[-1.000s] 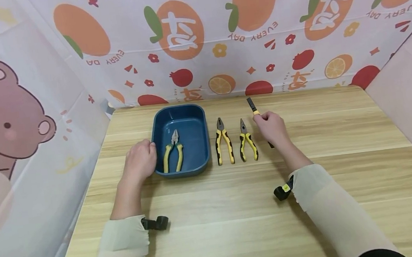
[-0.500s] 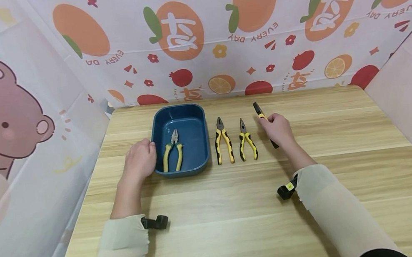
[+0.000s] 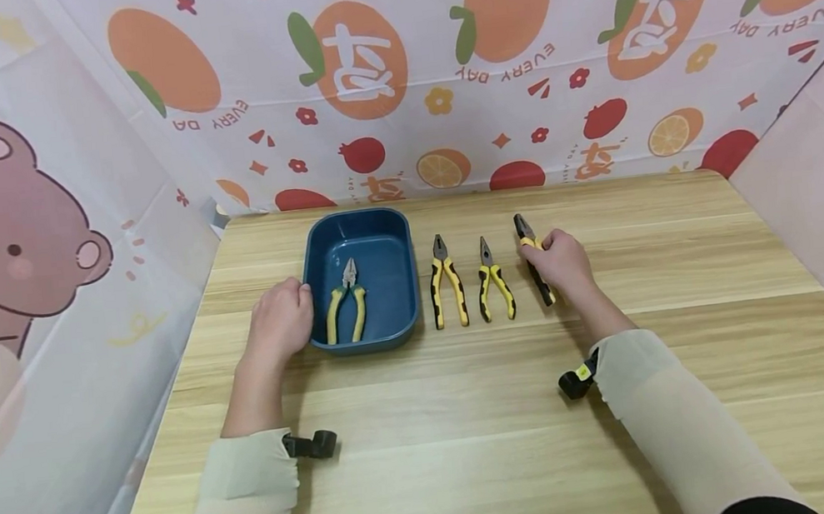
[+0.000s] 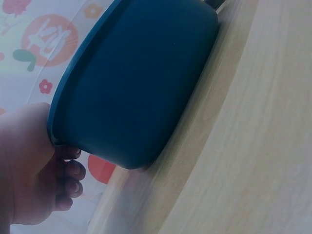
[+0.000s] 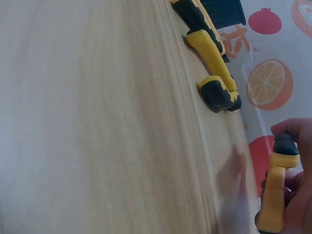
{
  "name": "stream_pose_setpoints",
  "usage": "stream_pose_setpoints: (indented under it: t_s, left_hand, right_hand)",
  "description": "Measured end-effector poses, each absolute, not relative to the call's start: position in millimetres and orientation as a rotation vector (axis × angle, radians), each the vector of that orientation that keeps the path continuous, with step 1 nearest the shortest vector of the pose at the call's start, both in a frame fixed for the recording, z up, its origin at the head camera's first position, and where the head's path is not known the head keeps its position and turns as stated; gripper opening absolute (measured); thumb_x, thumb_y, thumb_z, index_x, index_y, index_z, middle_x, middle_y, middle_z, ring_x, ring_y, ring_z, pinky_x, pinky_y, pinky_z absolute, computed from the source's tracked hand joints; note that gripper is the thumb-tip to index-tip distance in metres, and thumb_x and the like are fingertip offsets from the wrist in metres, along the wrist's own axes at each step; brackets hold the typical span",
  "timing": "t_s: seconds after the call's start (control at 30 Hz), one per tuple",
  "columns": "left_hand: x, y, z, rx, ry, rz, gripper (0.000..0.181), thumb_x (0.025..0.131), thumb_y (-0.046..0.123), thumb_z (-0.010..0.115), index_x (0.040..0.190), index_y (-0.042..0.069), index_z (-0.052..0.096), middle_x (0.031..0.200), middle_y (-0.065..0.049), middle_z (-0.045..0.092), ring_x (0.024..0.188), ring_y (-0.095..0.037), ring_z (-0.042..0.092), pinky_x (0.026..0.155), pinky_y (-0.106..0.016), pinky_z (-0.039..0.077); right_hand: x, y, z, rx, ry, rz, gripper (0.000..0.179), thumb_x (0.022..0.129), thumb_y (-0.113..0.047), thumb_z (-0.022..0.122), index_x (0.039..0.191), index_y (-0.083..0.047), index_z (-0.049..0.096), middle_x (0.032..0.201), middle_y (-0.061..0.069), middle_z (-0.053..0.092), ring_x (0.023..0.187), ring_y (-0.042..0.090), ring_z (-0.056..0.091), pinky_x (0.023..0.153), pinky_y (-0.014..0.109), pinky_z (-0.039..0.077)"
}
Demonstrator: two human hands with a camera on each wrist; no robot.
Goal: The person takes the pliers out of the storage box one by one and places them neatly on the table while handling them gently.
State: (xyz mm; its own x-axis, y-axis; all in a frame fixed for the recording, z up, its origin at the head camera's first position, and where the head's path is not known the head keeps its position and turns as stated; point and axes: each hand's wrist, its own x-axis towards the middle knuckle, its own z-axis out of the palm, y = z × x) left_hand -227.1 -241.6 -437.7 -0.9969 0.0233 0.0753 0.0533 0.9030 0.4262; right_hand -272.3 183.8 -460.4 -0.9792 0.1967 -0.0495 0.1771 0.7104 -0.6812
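Note:
My left hand [image 3: 279,319] grips the left rim of a deep blue tray [image 3: 393,280]; in the left wrist view its fingers curl under the rim of the tray [image 4: 131,83]. Inside the tray lies a pair of pliers with yellow-green handles [image 3: 336,311]. My right hand [image 3: 565,259] holds another pair of pliers [image 3: 525,228] with yellow and black handles, tilted, jaws pointing away from me. The right wrist view shows one handle of these pliers [image 5: 274,195] against the fingers; the jaws are not visible there.
Between the tray and my right hand lie yellow-and-black combination pliers [image 3: 441,255] and smaller needle-nose pliers [image 3: 487,259], side by side on the wooden table [image 3: 439,447]. A printed cloth [image 3: 437,62] hangs behind the table's far edge.
My right hand has moved slightly right and toward me with the pliers, which have turned so more of their jaws shows. My left hand and the tray stay in place.

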Motion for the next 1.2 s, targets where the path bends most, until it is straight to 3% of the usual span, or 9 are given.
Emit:
stream_pose_setpoints:
  t_s: [0.77,1.2]
  left_hand:
    - [-228.1,-242.7,-438.1,-0.080,-2.984,-0.691,0.041,0.106,0.025,0.028,0.087,0.000,0.054,0.087,-0.023,0.059,0.087,-0.041,0.057,0.078,-0.055,0.041]
    - [-230.2,-242.9,-438.0,-0.065,-3.004,-0.697,0.042,0.105,0.027,0.026,0.089,0.001,0.054,0.087,-0.022,0.058,0.086,-0.039,0.055,0.080,-0.054,0.041]
  right_hand:
    - [-276.0,182.1,-473.5,-0.296,-2.987,0.945,0.040,0.081,-0.042,0.064,0.087,-0.006,0.049,0.079,0.010,0.050,0.069,0.026,0.047,0.057,0.033,0.039]
    - [-280.6,179.6,-472.3,-0.258,-3.122,0.812,0.055,0.086,-0.047,0.059,0.112,0.000,0.051,0.100,0.018,0.057,0.082,0.031,0.053,0.069,0.040,0.045]
